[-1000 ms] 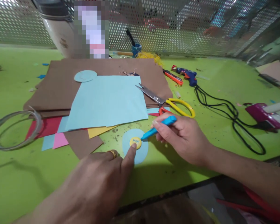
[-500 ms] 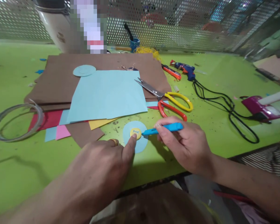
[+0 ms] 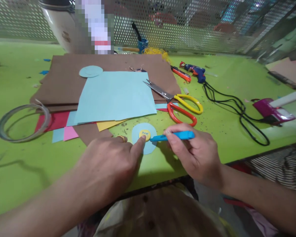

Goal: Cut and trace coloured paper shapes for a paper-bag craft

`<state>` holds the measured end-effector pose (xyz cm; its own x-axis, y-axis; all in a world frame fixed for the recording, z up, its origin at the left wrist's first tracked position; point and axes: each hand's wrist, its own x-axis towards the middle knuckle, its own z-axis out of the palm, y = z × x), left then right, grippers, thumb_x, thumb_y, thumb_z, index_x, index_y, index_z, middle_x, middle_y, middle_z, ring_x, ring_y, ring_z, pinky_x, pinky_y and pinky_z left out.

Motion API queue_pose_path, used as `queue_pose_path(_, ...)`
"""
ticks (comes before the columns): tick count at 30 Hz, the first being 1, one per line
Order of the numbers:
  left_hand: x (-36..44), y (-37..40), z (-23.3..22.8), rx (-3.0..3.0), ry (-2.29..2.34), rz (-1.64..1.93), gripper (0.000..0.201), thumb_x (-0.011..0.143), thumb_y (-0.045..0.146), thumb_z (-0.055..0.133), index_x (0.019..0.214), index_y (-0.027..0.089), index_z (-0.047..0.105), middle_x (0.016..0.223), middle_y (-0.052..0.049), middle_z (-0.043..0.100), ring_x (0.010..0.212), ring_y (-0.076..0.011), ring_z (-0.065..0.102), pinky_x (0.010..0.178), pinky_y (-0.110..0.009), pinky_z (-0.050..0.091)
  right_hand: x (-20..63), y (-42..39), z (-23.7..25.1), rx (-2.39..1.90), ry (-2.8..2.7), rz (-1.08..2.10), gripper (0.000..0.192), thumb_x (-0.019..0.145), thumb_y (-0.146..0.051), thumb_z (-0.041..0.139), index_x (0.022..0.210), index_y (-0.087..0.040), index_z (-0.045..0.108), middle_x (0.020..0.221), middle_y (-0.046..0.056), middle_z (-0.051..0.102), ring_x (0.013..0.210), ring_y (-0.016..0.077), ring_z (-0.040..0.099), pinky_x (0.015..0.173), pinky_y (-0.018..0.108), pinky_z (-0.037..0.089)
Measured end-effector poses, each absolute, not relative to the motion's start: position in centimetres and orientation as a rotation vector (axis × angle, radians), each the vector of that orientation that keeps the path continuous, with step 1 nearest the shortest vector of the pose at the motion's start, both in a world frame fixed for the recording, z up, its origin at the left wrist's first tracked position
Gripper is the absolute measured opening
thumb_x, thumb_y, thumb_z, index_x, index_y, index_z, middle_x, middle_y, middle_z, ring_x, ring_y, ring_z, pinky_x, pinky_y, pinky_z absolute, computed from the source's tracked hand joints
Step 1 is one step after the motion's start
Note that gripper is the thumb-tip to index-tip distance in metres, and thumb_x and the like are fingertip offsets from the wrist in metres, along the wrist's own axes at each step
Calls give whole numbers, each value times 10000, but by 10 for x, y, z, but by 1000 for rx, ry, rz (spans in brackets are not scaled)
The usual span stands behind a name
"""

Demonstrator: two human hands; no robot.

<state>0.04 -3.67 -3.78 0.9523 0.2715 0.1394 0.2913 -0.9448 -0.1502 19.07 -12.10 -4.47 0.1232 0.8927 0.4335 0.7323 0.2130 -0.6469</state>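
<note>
Left hand (image 3: 108,166), grip released, forefinger pinning yellow disc (image 3: 144,134) onto blue paper circle (image 3: 145,138) on green tabletop (image 3: 27,168). Right hand (image 3: 194,153) grip clenched around blue pen (image 3: 172,136), tip touching disc. Scissors (image 3: 177,103) just beyond.

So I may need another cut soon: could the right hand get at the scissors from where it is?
Probably yes. The scissors lie in the open just beyond the right hand with nothing between, but that hand holds a blue pen.

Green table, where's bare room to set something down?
Bare green table left of the left hand, below the tape ring; also between scissors and black cord. Crowded around the paper stack.
</note>
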Motion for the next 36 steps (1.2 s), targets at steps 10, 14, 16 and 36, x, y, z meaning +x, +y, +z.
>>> queue_pose_path(10, 4, -37, -29, -2961, -589, -92, 317, 753, 103, 498, 1025, 173, 646, 572, -17, 593, 513, -229, 566, 440, -302, 285, 186, -124, -49, -1526, -1694, 124, 91, 896, -222, 539, 877, -185, 619, 739, 6, 680, 597, 120, 604, 610, 239, 483)
queue_pose_path(14, 5, -35, -28, -2936, -613, -94, 325, 744, 117, 485, 1005, 196, 663, 572, -22, 599, 506, -204, 540, 450, -290, 231, 182, -126, -50, -1540, -1693, 82, 110, 903, -257, 535, 870, -199, 623, 758, 16, 691, 634, 137, 622, 631, 253, 493)
queue_pose_path(16, 5, -34, -27, -2930, -611, -74, 341, 756, 131, 465, 1021, 209, 664, 590, -32, 611, 511, -202, 533, 463, -290, 224, 181, -126, -50, -1537, -1695, 53, 128, 907, -269, 533, 858, -198, 628, 754, 18, 691, 639, 139, 626, 643, 255, 496)
queue_pose_path(36, 2, -30, -21, -2834, -652, 143, 446, 824, 183, 362, 1179, 149, 629, 570, -8, 521, 555, -130, 511, 601, -275, 366, 171, -135, -52, -1330, -2149, -118, 169, 932, -230, 475, 1019, -154, 598, 826, 80, 649, 796, 210, 590, 739, 358, 500)
